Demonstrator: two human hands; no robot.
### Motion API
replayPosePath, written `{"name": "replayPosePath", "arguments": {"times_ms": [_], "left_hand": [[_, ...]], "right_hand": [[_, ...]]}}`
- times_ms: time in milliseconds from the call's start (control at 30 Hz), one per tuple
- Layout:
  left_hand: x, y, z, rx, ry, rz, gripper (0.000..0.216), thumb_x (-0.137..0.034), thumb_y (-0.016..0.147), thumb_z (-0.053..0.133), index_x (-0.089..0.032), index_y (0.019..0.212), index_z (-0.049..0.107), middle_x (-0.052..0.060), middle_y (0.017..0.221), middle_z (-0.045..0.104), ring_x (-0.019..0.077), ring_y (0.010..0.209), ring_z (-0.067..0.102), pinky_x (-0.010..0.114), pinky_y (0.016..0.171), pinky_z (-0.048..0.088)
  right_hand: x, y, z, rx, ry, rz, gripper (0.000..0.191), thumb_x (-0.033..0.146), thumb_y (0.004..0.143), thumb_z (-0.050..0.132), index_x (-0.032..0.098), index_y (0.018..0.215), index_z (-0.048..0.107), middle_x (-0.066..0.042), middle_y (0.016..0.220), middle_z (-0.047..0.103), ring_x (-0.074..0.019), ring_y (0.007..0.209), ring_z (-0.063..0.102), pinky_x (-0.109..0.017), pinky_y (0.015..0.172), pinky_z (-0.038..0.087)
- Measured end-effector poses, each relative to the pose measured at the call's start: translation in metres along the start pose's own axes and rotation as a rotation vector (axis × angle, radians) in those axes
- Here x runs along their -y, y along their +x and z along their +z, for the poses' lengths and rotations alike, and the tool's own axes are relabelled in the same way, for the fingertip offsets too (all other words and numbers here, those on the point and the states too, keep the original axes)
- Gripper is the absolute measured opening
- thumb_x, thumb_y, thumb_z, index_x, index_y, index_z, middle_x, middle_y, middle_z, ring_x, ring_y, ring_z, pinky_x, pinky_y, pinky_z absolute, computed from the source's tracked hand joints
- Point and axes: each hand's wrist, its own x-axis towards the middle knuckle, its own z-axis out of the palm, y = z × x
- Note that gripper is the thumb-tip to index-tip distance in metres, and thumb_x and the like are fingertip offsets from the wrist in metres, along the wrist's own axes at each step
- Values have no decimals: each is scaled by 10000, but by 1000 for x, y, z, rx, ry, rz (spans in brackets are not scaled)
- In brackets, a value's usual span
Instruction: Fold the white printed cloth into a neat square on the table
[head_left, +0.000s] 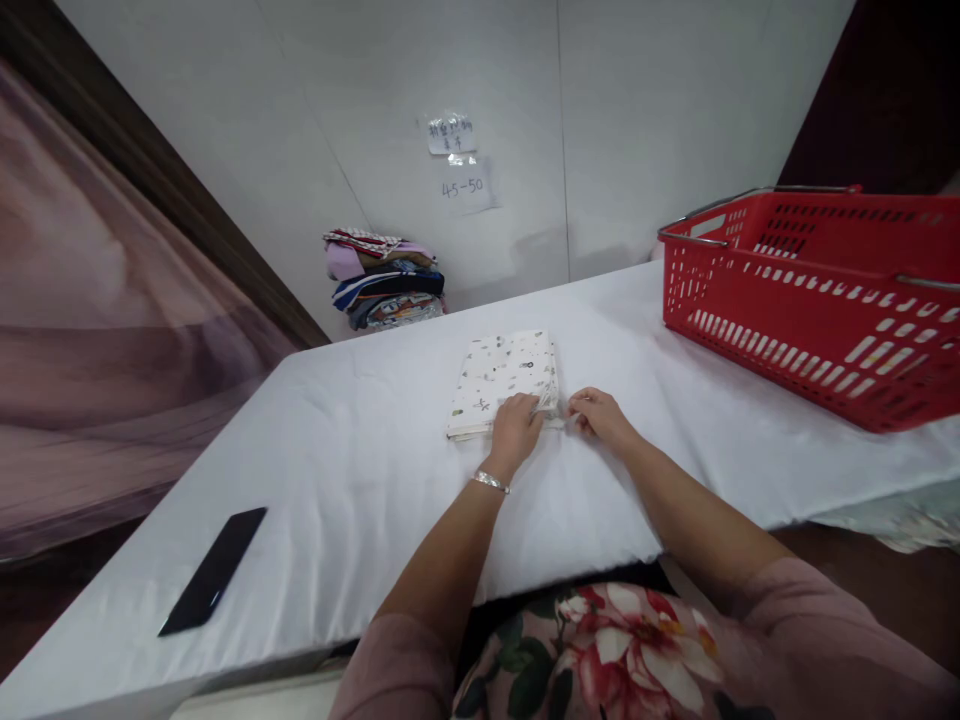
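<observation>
The left hand is resting on a printed folded cloth mid-tabletop; the right hand is hovering beside its corner, fingers narrowly bunched. I cannot tell whether either is gripping. A red basket is standing right, contents hidden, a dark phone-like slab lying left. Behind, near stacked clothes, a wall sheet is reading "45-50".

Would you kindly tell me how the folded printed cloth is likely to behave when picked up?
The folded printed cloth will probably be floppy, sagging or opening if lifted by one edge, since folded layers seem to show along its near side. It seems unlikely to roll or tip, as it lies flat on the white-covered table.
</observation>
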Motion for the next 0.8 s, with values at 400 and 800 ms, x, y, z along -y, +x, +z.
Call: {"name": "replayPosePath", "arguments": {"times_ms": [400, 800], "left_hand": [[-3, 4, -7, 15, 66, 35, 131, -181, 846, 511, -214, 949, 585, 42, 931, 600, 198, 915, 526, 330, 804, 391], [-6, -2, 1, 25, 105, 74, 120, -171, 851, 483, -207, 931, 564, 54, 945, 587, 208, 938, 513, 338, 804, 380]], "right_hand": [[3, 10, 3, 239, -174, 291, 270, 314, 679, 752, 175, 571, 548, -37, 457, 624, -88, 291, 470, -186, 250, 295], [5, 4, 9, 147, 81, 221, 238, 179, 695, 697, 185, 607, 476, 0, 474, 596, -68, 356, 472, -157, 299, 250]]}}
